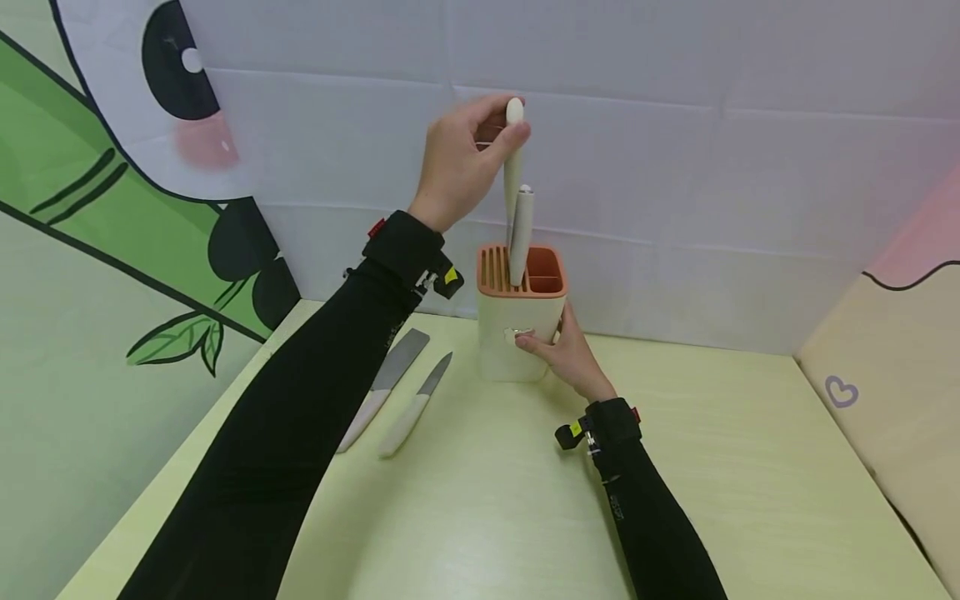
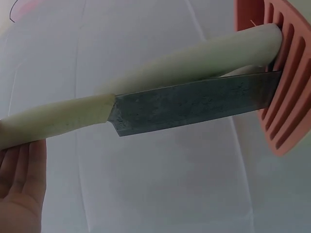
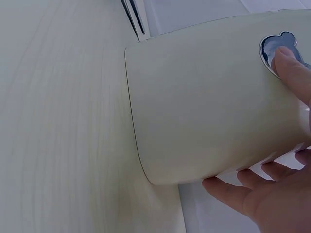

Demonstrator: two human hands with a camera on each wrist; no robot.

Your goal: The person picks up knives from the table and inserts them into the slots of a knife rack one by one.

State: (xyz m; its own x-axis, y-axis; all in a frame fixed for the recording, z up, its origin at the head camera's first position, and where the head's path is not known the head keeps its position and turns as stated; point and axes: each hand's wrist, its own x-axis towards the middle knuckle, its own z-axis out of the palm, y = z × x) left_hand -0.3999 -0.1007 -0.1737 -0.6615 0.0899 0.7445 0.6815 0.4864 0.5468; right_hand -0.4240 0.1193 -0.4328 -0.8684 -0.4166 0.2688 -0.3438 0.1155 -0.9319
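Observation:
My left hand [image 1: 468, 154] grips the pale handle of a knife [image 2: 194, 104] above the knife holder. The tip of its broad grey blade sits in a slot of the holder's orange slotted top [image 2: 286, 114]. Beside it, a second white handle [image 1: 522, 229] stands up from the slots; whatever lies below that handle is hidden inside. With thumb on the front and fingers round the side, my right hand [image 1: 566, 354] holds the cream body of the knife holder [image 1: 504, 354]. In the right wrist view the thumb covers part of a shiny bear-shaped badge [image 3: 279, 43].
Left of the holder, a wide-bladed knife [image 1: 401, 358] and a smaller pointed knife [image 1: 408, 421] lie on the pale wooden table [image 1: 495, 517]. My left sleeve overlaps the wider one. Behind the holder hangs a white creased backdrop [image 1: 660, 183], and a side wall [image 1: 892, 375] borders the right edge.

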